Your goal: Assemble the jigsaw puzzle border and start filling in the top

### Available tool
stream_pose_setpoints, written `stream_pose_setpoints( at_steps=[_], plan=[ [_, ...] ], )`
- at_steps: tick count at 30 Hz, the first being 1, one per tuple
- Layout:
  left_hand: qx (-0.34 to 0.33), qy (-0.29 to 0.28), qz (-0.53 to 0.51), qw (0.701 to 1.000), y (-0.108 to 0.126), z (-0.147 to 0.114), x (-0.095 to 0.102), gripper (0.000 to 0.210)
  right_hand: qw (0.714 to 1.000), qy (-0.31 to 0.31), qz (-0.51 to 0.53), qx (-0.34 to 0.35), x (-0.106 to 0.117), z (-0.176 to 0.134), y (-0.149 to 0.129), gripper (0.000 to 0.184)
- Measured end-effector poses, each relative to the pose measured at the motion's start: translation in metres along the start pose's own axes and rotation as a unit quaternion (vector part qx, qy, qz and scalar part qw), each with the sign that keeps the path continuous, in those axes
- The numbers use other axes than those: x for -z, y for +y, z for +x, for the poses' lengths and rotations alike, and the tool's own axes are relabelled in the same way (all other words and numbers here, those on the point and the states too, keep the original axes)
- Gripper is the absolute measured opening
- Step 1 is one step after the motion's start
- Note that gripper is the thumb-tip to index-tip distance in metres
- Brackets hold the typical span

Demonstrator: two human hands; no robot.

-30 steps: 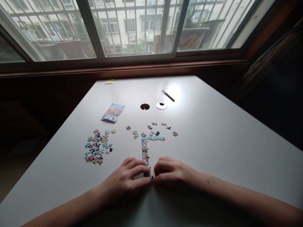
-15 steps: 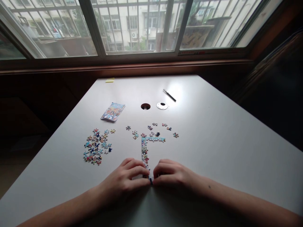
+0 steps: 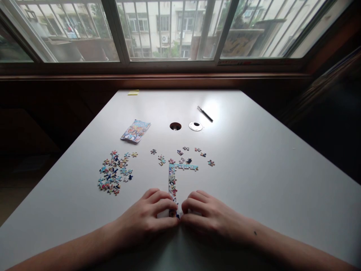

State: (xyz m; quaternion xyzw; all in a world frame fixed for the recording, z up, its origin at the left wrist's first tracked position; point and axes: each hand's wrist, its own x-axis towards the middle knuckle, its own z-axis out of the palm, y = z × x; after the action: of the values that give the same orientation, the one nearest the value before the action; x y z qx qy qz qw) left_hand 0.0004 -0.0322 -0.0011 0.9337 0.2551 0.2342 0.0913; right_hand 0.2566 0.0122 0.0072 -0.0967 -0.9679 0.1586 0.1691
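An L-shaped run of joined jigsaw pieces lies before me, with a light-blue top row [image 3: 184,166] and a colourful left column [image 3: 172,182]. My left hand [image 3: 152,210] curls over the column's lower end, its thumb and fingers around the strip. Close against that end is a dark blue jigsaw piece [image 3: 178,216], mostly hidden between the two hands' fingertips. My right hand [image 3: 204,210] is closed in a pinch just right of it, the fingertips at the piece's edge. Several loose jigsaw pieces [image 3: 188,160] are scattered beyond the top row.
A heap of loose jigsaw pieces [image 3: 114,171] lies to the left on the white table [image 3: 254,180]. Farther back are a picture packet [image 3: 135,131], a round cable hole [image 3: 175,126], its metal cover [image 3: 195,126], a pen [image 3: 205,113] and a yellow sticky note [image 3: 133,92].
The dark blue piece between my fingertips has shifted slightly left, closer to the column's lower end. Both hands remain in nearly the same place, and the view has tilted a little.
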Motion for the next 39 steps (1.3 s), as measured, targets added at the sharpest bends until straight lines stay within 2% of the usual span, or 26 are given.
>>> stream_pose_setpoints(
  at_steps=[5,14,19,22,23,24,26,28,29,32,39],
  plan=[
    [-0.006,-0.007,0.001,1.000,0.000,-0.002,-0.001,0.019,0.999,-0.003,0.048,-0.011,-0.001,-0.001,0.003,0.021],
    [0.001,-0.012,0.009,1.000,0.000,-0.001,-0.001,0.019,0.998,0.001,0.067,-0.017,0.000,-0.002,0.004,0.021],
    [0.003,-0.016,0.002,1.000,-0.001,-0.003,-0.002,0.021,0.999,0.001,0.048,-0.014,0.001,-0.001,0.001,0.020],
    [0.007,-0.024,-0.002,1.000,0.000,-0.003,-0.001,0.022,1.000,0.022,0.002,-0.010,0.007,-0.004,0.013,0.023],
    [0.008,-0.027,-0.005,1.000,0.000,-0.003,0.000,0.023,0.997,0.063,-0.029,-0.031,0.010,-0.007,0.022,0.023],
    [0.009,-0.029,-0.009,1.000,0.000,-0.003,0.000,0.024,0.989,0.108,-0.059,-0.081,0.013,-0.010,0.032,0.022],
    [0.009,-0.030,-0.015,0.999,-0.001,-0.004,0.000,0.025,0.958,0.173,-0.129,-0.186,0.019,-0.018,0.057,0.023],
    [0.009,-0.028,-0.017,0.999,-0.001,-0.004,0.000,0.025,0.928,0.187,-0.171,-0.272,0.022,-0.026,0.079,0.026],
    [0.008,-0.024,-0.017,1.000,-0.002,-0.005,-0.001,0.025,0.924,0.185,-0.165,-0.292,0.023,-0.029,0.087,0.023],
    [0.006,-0.017,-0.022,1.000,-0.002,-0.005,-0.002,0.025,0.924,0.189,-0.134,-0.305,0.022,-0.032,0.096,0.020],
    [0.005,-0.024,-0.021,0.999,-0.001,-0.003,0.000,0.024,0.925,0.192,-0.066,-0.320,0.023,-0.026,0.086,0.022]
  ],
)
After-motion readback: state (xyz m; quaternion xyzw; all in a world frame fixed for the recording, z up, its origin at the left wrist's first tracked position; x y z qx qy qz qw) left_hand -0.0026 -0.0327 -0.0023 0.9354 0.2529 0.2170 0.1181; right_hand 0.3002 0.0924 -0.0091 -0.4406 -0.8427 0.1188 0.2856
